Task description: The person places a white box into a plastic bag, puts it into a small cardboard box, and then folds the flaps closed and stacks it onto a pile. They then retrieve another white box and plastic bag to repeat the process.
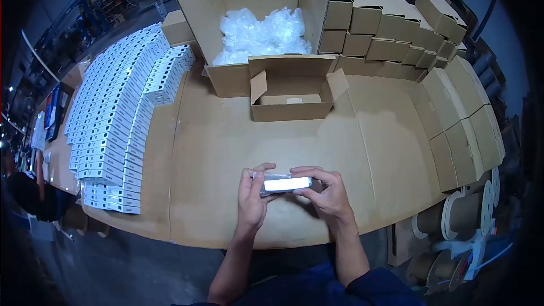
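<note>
Between my two hands is a small white box (288, 183), held above the front middle of the table. Clear plastic shows around its left end. My left hand (253, 192) is closed on that left end, and my right hand (326, 191) pinches the right end between thumb and fingers. Beyond the hands stands an open brown carton (292, 113) with its flaps spread. A small white piece (294, 101) lies inside it. The underside of the white box is hidden.
Stacked white boxes (116, 107) with dark square marks cover the left side. Behind the carton, a large open box (226, 82) holds clear plastic bags (263, 34). Closed brown cartons (391, 28) line the back right and right edge. Reels (453, 215) stand at lower right; another person (34, 192) is far left.
</note>
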A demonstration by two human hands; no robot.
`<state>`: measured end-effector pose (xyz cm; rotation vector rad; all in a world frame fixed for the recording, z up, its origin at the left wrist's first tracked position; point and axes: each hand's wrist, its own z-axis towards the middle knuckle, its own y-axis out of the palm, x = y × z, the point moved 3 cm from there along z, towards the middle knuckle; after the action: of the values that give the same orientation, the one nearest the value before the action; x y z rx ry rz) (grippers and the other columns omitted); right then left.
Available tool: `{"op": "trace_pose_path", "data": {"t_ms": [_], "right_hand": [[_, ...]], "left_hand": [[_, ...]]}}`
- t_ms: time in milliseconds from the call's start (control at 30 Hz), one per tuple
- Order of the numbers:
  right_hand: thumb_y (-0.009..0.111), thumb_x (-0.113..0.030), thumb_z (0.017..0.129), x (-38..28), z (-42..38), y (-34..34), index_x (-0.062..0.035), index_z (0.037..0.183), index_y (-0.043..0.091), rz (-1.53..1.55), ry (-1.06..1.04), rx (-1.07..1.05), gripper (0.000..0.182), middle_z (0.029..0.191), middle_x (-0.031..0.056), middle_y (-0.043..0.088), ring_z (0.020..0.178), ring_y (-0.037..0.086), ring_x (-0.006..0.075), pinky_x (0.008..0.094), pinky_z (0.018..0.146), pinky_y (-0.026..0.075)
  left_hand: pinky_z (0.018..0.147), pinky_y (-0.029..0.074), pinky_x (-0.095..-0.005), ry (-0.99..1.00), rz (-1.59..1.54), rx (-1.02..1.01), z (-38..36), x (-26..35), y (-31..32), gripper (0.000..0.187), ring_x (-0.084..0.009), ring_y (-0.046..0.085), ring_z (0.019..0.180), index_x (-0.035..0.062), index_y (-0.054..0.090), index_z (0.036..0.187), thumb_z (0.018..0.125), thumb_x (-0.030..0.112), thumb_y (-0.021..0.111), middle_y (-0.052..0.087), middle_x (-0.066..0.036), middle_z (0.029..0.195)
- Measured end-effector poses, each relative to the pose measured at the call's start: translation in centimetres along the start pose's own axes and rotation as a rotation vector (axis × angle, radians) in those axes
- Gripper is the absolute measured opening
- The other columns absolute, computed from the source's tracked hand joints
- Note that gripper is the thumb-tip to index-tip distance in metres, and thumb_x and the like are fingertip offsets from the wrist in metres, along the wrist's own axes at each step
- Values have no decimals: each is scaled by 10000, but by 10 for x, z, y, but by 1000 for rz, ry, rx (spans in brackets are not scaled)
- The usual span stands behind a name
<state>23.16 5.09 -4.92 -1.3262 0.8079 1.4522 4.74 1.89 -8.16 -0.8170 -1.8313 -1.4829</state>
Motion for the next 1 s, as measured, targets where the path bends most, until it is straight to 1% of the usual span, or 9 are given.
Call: {"op": "trace_pose_path", "data": {"t_ms": [200, 300, 333, 500, 667, 767, 833, 867, 1000], "right_hand": [[852, -63, 778, 5, 1, -2, -20, 1098, 770, 36, -40, -20, 334, 1240, 159, 739, 1389, 536, 364, 458, 1171, 397], [861, -75, 760, 4, 1, -5, -33, 1086, 779, -4, -67, -30, 339, 1355, 145, 687, 1447, 456, 395, 479, 1192, 363], [863, -79, 752, 1, 3, -6, -42, 1099, 772, -93, -102, -30, 361, 1385, 138, 666, 1447, 452, 398, 485, 1190, 365], [880, -105, 722, -36, 16, -10, -89, 1174, 718, -511, -220, 8, 480, 1465, 128, 597, 1438, 439, 422, 503, 1171, 383], [783, -88, 786, -56, 25, -9, -84, 1001, 662, -827, -411, -266, 247, 1014, 52, 686, 939, 639, 273, 439, 839, 526], [772, -84, 797, -56, 37, -18, -79, 996, 664, -821, -472, -304, 226, 999, 79, 683, 889, 647, 283, 412, 791, 544], [774, -33, 802, -65, 51, -31, -57, 993, 665, -794, -493, -186, 221, 939, 107, 677, 844, 667, 305, 404, 740, 556], [777, -19, 804, -66, 56, -37, -50, 988, 664, -781, -494, -98, 218, 924, 113, 676, 833, 674, 302, 402, 728, 557], [792, 6, 827, -69, 87, -58, -21, 945, 655, -806, -474, 274, 183, 867, 132, 669, 746, 698, 260, 387, 651, 554]], "left_hand": [[938, 637, -442, 66, 95, -167, -5, 21, 5, 384, -289, 604, 1250, 20, 429, 1432, 1074, 133, 512, 370, -217, 1544], [994, 600, -395, 290, 483, -461, -1, 25, -1, 382, -263, 586, 1279, -4, 550, 1378, 1005, 32, 621, 380, -201, 1559], [1033, 556, -355, 126, 387, -350, -1, 23, -4, 298, -249, 582, 1281, -32, 664, 1236, 939, -33, 695, 425, -201, 1537], [1004, 547, -333, 98, 490, -327, 4, 31, -6, 250, -230, 596, 1251, -50, 689, 1196, 950, -9, 695, 487, -184, 1492], [977, 553, -328, 139, 605, -378, 17, 44, 1, 257, -211, 598, 1231, -38, 693, 1191, 935, -12, 706, 486, -170, 1495], [967, 553, -334, 188, 595, -365, 28, 49, 3, 410, -212, 587, 1238, -15, 608, 1316, 920, -13, 717, 477, -150, 1498], [957, 552, -343, 168, 397, -255, 36, 49, 6, 538, -215, 579, 1240, 2, 525, 1406, 908, -7, 729, 473, -133, 1496], [967, 544, -376, 201, 540, -240, 44, 53, 1, 703, -250, 568, 1253, 55, 398, 1514, 901, 29, 742, 476, -139, 1473], [1013, 514, -448, 467, 1209, -135, 73, 76, -1, 752, -348, 573, 1231, 161, 394, 1564, 901, 95, 742, 506, -192, 1408]]}}
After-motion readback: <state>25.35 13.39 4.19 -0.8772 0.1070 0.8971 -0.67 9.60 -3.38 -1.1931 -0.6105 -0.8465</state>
